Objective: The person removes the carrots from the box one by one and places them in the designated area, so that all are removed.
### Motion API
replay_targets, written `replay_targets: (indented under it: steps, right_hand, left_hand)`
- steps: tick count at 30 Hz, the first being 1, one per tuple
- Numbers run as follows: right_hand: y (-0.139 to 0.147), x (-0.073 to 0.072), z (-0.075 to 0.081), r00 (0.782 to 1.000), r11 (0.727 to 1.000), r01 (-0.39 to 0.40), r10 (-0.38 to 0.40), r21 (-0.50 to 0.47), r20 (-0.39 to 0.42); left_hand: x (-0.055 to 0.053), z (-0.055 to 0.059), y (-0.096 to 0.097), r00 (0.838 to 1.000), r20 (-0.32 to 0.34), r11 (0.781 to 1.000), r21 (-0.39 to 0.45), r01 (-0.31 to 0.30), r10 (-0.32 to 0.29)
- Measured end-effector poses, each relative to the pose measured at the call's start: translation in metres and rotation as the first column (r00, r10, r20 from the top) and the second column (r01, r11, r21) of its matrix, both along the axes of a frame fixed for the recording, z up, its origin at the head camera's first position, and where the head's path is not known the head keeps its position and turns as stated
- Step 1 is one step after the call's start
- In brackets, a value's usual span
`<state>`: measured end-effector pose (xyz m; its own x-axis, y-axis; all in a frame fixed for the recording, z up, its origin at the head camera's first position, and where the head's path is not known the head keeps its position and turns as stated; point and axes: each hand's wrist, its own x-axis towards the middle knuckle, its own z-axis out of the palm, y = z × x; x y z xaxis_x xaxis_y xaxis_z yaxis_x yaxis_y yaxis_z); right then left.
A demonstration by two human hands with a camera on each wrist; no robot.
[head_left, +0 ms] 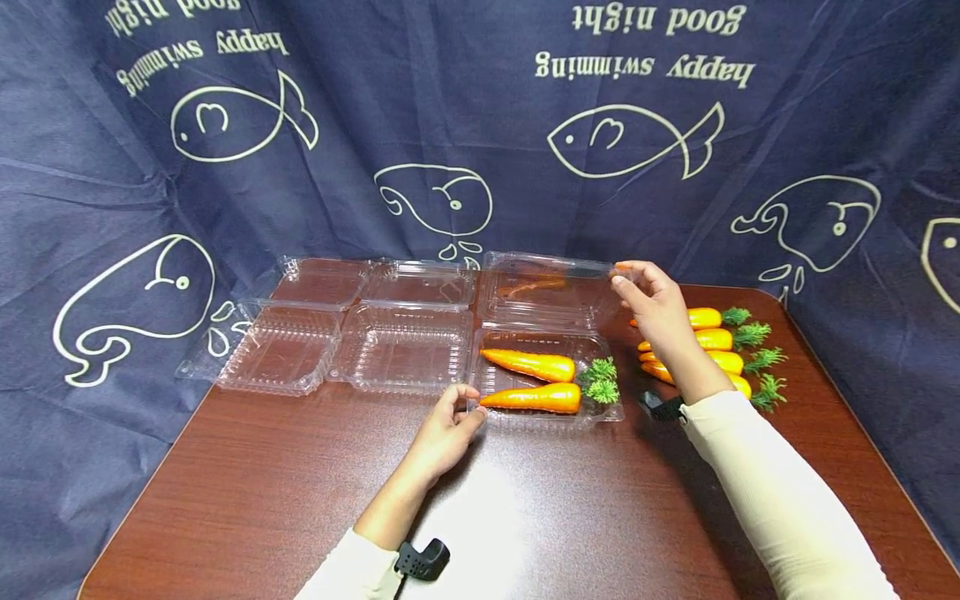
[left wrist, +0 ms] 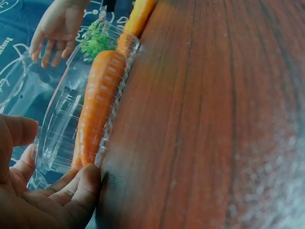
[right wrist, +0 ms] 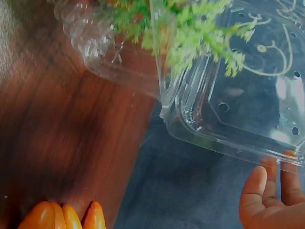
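Observation:
Two orange carrots (head_left: 532,398) with green tops lie side by side in the base of a clear plastic clamshell box (head_left: 600,413). Its hinged lid (head_left: 551,304) stands raised at the back. My right hand (head_left: 652,304) pinches the lid's right corner between thumb and fingers, as the right wrist view also shows at the lid's edge (right wrist: 214,149). At the front left corner of the base, my left hand (head_left: 446,433) grips the rim near the carrot tips. In the left wrist view, the thumb and fingers curl about that corner beside a carrot (left wrist: 101,90).
Two more clear boxes, a middle one (head_left: 405,387) and a left one (head_left: 273,385), stand with lids raised. Several loose carrots (head_left: 712,340) lie on the brown table (head_left: 300,492) at the right, beneath my right forearm. A blue fish-print curtain (head_left: 517,200) hangs behind.

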<state>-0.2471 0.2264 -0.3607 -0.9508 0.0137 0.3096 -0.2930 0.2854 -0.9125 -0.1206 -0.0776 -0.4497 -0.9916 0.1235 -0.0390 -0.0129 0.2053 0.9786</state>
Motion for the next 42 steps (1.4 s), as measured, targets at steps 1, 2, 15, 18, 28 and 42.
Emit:
replay_targets:
  steps: [1,2,15,18,28,42]
  right_hand:
    - [0.001,-0.003,0.0,1.0,1.0,-0.012,0.012,-0.008,0.002]
    - [0.001,-0.006,0.0,1.0,1.0,-0.023,0.023,-0.019,0.002]
    - [0.017,-0.049,-0.007,0.966,0.96,-0.222,0.241,-0.172,0.094]
    - [0.017,-0.056,-0.01,0.96,0.958,-0.221,0.247,-0.184,0.133]
    - [0.015,-0.077,-0.035,0.941,0.967,-0.188,0.228,-0.174,0.249]
    - [0.013,-0.08,-0.061,0.845,0.929,-0.235,0.34,-0.285,0.413]
  left_hand:
    - [0.0,0.0,0.0,1.0,-0.001,1.0,0.002,0.001,-0.001]
    - [0.0,0.001,0.0,1.0,-0.004,1.0,0.004,0.002,-0.002]
    - [0.002,0.004,0.001,1.0,0.016,1.0,0.001,-0.001,0.001]
    - [0.001,0.003,0.001,1.0,0.022,1.0,-0.003,-0.006,0.006]
    - [0.003,0.001,0.002,1.0,0.01,1.0,0.0,-0.008,0.008]
    - [0.002,0.001,0.002,1.0,0.002,0.998,-0.063,-0.021,0.021]
